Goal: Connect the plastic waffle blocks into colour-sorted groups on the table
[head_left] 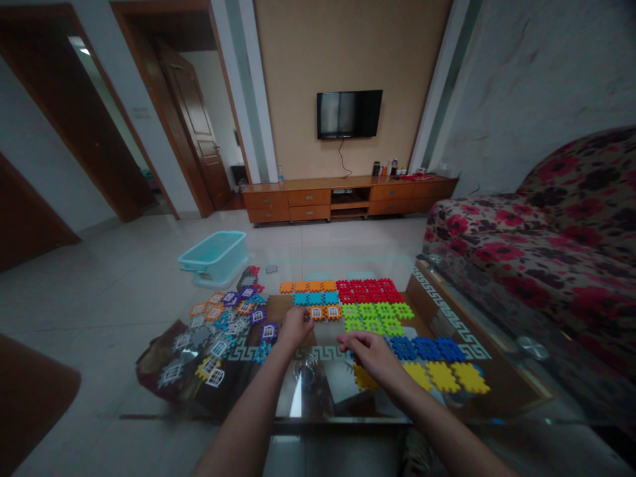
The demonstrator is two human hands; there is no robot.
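My left hand (297, 326) is closed at the left end of a short row of orange tiles with white window inserts (317, 313). Its fingertips are close to that row; what they hold, if anything, is hidden. My right hand (370, 351) hovers with curled fingers over the glass table, and nothing shows in them. Beyond it lie lime green tiles (368, 310), while blue tiles (426, 348) and yellow tiles (442, 376) run out to its right, partly covered by my hand and forearm. Farther back are rows of light blue (316, 298), orange (308, 286) and red tiles (368, 285).
On the left is a loose, overlapping heap of mixed tiles (201, 336), several with white window pieces. A turquoise plastic bin (213, 258) stands beyond the heap. The glass table (318, 397) has a front edge near me. A floral sofa (497, 232) borders the right side.
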